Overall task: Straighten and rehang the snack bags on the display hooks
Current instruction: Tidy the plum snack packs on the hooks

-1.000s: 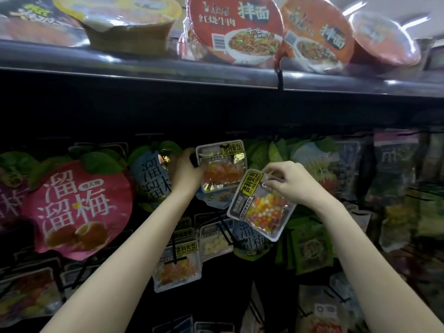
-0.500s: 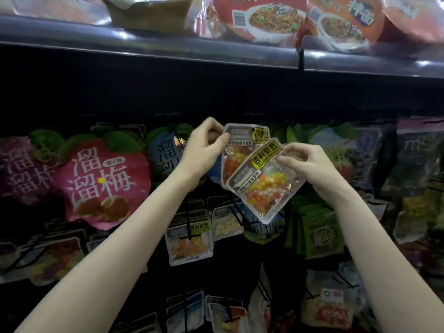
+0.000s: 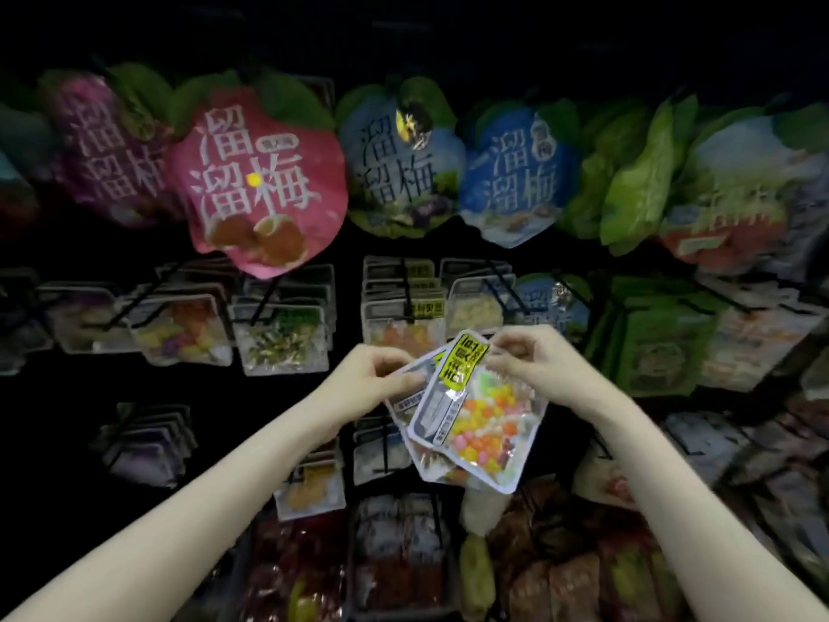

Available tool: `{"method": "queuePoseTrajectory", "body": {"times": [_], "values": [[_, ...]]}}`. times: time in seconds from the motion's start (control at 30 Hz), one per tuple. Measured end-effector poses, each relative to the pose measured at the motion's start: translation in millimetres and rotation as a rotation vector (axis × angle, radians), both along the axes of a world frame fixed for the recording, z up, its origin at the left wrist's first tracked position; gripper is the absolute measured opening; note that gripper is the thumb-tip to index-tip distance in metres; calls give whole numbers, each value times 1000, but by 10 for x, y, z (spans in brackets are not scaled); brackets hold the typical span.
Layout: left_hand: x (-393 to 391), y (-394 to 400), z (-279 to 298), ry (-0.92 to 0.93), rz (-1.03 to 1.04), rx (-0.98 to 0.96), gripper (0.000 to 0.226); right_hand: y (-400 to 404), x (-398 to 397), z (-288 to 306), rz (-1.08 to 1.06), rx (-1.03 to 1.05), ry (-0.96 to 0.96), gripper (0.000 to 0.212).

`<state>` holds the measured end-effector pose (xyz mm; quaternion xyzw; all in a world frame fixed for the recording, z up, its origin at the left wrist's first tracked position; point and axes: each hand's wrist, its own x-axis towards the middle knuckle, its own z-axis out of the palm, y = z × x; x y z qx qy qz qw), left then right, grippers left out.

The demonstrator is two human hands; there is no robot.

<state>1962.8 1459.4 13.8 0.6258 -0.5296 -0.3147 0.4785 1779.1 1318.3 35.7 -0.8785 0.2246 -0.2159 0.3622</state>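
Centre frame: left hand (image 3: 374,381) pinches the rear clear plastic candy bag (image 3: 406,404), right hand (image 3: 529,368) pinches the front clear bag w/ yellow label (image 3: 475,419). Both off the black wire hooks (image 3: 406,285). Risk: bags overlap, prob. slip apart or miss the hook hole; dim view.

I see both bare forearms reaching up and inward from the lower corners. My left hand (image 3: 374,379) has its fingers curled, pinching. My right hand (image 3: 531,361) sits just beside it, fingertips (image 3: 495,362) pinched together, wrist slightly higher.
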Motion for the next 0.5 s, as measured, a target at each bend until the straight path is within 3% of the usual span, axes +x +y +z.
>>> {"method": "queuePoseTrajectory", "body": {"times": [0.2,0.5], "values": [[204,-81,-242,85,182,137,9,34,310,-531,-97,104,-100,22],[334,-552,-35,-53,344,-66,14,-127,634,-584,-329,211,-333,2]]}}
